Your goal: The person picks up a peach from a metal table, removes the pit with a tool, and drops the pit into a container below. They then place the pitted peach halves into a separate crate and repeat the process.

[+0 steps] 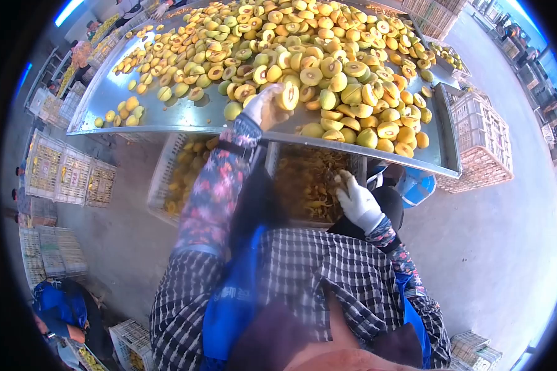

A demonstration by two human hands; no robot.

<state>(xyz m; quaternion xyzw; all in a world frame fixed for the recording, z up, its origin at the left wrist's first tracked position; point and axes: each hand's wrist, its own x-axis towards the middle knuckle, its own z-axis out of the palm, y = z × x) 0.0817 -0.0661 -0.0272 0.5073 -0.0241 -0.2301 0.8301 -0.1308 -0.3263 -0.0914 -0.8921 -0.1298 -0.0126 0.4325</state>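
Many halved yellow-green fruits [353, 69] are heaped on a metal table [192, 117]. My left hand [267, 108], in a white glove, is over the table's near edge, its fingers closed on a fruit half [288, 97] whose cut face shows a brown centre. Below the edge, my right hand [358, 201], also gloved, is beside a crate of brown and yellow scraps [306, 185]. Its fingers are bent, and whether they hold something small is hidden. To the left of that crate, another crate [161, 185] contains yellow fruit pieces.
Stacked crates [486, 136] stand at the table's right end, near a blue container [416, 187]. More crates [68, 170] are on the floor at left. A person in blue [62, 303] is at the lower left, and other people are in the far background.
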